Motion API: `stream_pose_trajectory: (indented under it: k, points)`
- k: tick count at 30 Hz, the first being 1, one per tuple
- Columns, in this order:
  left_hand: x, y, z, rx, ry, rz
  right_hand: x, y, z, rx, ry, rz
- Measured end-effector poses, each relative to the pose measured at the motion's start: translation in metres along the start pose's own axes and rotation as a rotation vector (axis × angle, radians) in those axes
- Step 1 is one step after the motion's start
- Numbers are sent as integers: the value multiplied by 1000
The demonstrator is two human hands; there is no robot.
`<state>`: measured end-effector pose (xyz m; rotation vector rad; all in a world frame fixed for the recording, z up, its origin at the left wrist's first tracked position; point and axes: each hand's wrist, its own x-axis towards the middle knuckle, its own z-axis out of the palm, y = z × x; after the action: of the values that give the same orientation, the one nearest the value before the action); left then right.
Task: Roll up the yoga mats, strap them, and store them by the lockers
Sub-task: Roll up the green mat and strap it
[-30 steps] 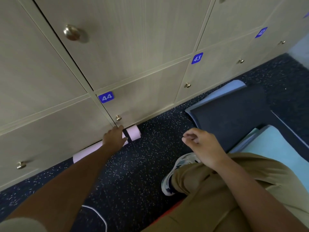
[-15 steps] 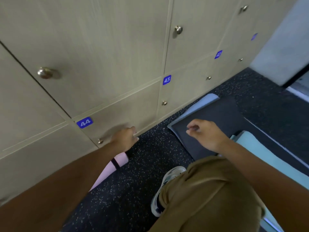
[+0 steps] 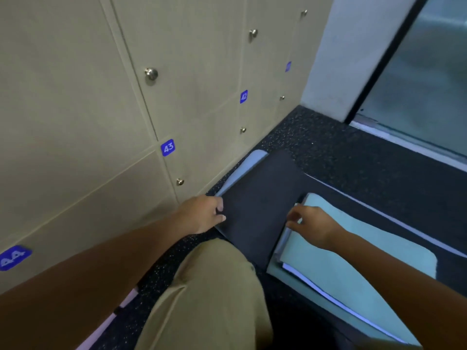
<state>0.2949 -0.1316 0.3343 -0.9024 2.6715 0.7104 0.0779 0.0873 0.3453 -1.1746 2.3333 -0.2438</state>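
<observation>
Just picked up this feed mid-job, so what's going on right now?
A person is crouched by the lockers, both hands out to mats lying flat on the floor. The left hand touches the near corner of the dark mat; whether it grips is unclear. The right hand reaches to the near edge of the teal mat, which lies on a stack beside it. A rolled pink mat already lies along the locker base. The flat mats are not yet rolled.
</observation>
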Motion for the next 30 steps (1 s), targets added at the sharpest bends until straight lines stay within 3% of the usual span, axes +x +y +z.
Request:
stream_pose_trajectory:
  k: [6,14,22,30]
  points:
    - [48,79,10,7,-139,122,15,77,19,20,-29,79]
    - [72,153,43,73,-371,232,46,176,102,105,-106,187]
    - [107,170,65,81,-411,159,78,253,181,109,-123,293]
    - [130,189,89,147,-535,102,111,261,235,59,-68,293]
